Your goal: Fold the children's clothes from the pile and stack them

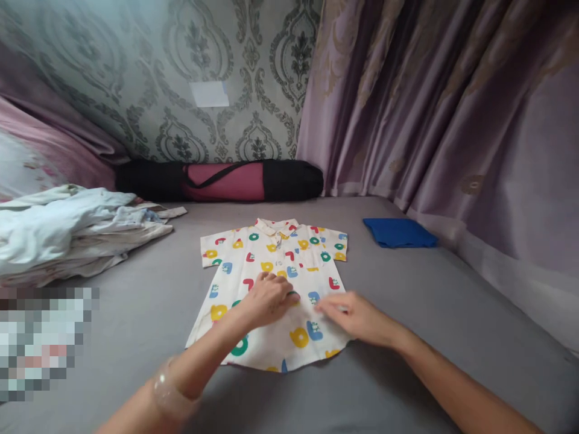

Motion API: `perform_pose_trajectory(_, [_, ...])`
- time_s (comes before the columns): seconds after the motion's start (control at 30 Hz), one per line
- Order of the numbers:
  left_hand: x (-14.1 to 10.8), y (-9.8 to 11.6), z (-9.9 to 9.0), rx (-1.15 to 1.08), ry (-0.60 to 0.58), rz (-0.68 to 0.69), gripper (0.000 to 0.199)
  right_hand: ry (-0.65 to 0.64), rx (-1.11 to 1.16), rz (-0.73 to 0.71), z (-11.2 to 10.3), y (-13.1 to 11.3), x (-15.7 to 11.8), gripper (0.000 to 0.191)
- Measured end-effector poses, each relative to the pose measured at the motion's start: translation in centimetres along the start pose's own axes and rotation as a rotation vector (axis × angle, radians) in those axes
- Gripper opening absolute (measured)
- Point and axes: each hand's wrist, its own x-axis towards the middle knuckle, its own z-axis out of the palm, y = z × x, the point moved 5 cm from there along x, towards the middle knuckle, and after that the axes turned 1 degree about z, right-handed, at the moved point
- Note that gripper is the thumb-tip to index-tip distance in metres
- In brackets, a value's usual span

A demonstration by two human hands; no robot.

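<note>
A small white short-sleeved shirt [271, 265] with colourful letter prints lies spread out, collar away from me, on the grey sheet [389, 283]. My left hand [271, 298] is over the middle of the shirt, its fingers bent and partly blurred; what they do beneath the palm is hidden. A clear bangle circles that wrist. To its right, my right hand [357, 316] is at the shirt's lower right side, fingers pointing left and smeared by motion. The two hands are apart.
Piled light clothes [67, 232] lie at the left. A folded blue cloth [400, 232] rests at the right. Along the patterned wall [253, 72] lies a long black and pink bag [226, 181]. Purple curtains [384, 102] hang at the right. A pixelated patch covers the lower left.
</note>
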Motion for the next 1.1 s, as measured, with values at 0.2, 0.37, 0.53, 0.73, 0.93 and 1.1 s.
perform_pose_trajectory(0.2, [7.8,-2.7,-0.1,-0.020,0.058,-0.105,0.027,0.177,-0.327,0.056,0.2,5.2,11.5,0.048])
perform_pose_trajectory(0.37, [10.5,-4.6,0.6,-0.042,0.043,-0.157,0.027,0.339,-0.374,0.150,-1.9,6.3,11.2,0.042])
perform_pose_trajectory(0.53, [14.9,-4.3,0.5,-0.131,0.030,-0.101,0.026,0.242,-0.281,0.481,-2.6,7.4,3.4,0.035])
perform_pose_trajectory(0.73, [22.0,0.4,3.3,-0.182,-0.007,-0.089,0.027,0.234,-0.296,0.629,0.8,5.6,-3.8,0.027])
perform_pose_trajectory(0.93, [24.3,3.4,5.6,-0.125,0.024,-0.305,0.055,0.396,-0.376,0.777,1.9,3.8,-5.6,0.020])
perform_pose_trajectory(1.1, [24.9,4.1,6.1,-0.167,0.025,-0.363,0.038,0.420,-0.310,0.723,2.5,3.8,-5.7,0.022])
